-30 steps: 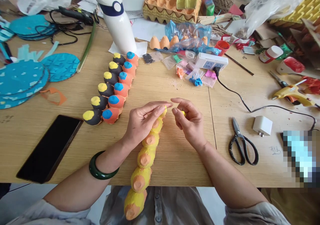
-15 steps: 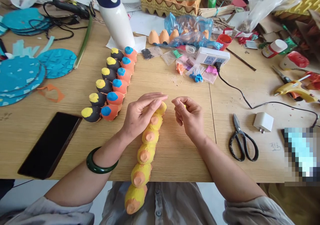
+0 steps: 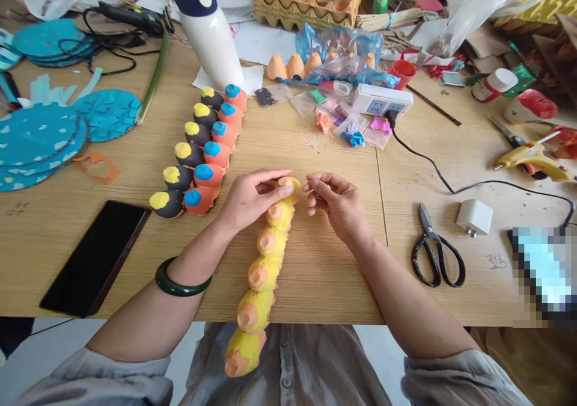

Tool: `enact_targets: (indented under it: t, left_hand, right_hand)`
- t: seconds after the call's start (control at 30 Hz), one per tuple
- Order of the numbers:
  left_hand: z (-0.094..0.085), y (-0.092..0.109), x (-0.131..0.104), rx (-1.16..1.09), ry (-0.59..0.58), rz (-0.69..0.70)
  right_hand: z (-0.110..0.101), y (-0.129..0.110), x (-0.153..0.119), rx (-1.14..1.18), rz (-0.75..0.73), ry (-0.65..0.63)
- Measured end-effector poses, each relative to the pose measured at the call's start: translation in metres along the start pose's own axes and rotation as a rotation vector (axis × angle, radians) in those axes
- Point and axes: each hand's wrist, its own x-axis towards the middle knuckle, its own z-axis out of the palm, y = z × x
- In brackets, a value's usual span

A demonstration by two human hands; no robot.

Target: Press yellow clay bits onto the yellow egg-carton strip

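A strip of egg carton (image 3: 267, 273) coated in yellow clay, its cup tips bare orange, lies lengthwise before me and juts past the table's near edge. My left hand (image 3: 250, 198) grips its far end, thumb on one side and fingers over the other. Just right of that end, my right hand (image 3: 336, 204) is closed in a pinch, with a speck of yellow clay showing among the fingers. To the left stand two finished-looking strips side by side: a black one with yellow tips (image 3: 189, 153) and an orange one with blue tips (image 3: 214, 151).
Scissors (image 3: 435, 249), a white plug adapter (image 3: 475, 216) and a glue gun (image 3: 532, 158) lie rightward. A black phone (image 3: 94, 258) is at left. Behind are a power strip (image 3: 382, 101) with its cord, clay packets (image 3: 354, 135), a white bottle (image 3: 211, 39) and stacked egg trays (image 3: 306, 12).
My left hand has settled lower around the strip's far end, uncovering more of its last cup. My right hand has come slightly left, closer to it.
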Motion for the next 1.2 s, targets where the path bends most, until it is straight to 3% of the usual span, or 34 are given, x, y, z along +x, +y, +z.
enact_targets:
  t: [0.13, 0.33, 0.43, 0.6, 0.7, 1.0, 1.2]
  left_hand:
    - [0.001, 0.005, 0.000, -0.179, 0.038, -0.092]
    - [0.002, 0.012, 0.001, -0.231, 0.113, -0.114]
    - [0.002, 0.012, 0.001, -0.285, 0.106, -0.121]
    - [0.005, 0.013, 0.001, -0.380, 0.078, -0.160]
    - [0.007, 0.015, 0.001, -0.393, 0.064, -0.186]
    - [0.006, 0.014, 0.001, -0.423, 0.076, -0.233]
    - [0.005, 0.015, 0.001, -0.429, 0.104, -0.236]
  right_hand:
    - [0.006, -0.005, -0.006, -0.143, -0.091, 0.013]
    - [0.008, -0.002, -0.012, -0.289, -0.161, -0.015]
    - [0.007, 0.001, -0.012, -0.366, -0.220, -0.024]
    - [0.005, 0.000, -0.013, -0.613, -0.455, -0.051]
    - [0.004, -0.001, -0.015, -0.699, -0.494, -0.045]
    - [0.004, 0.002, -0.013, -0.593, -0.417, -0.048]
    - [0.006, -0.006, -0.010, -0.266, -0.142, 0.051]
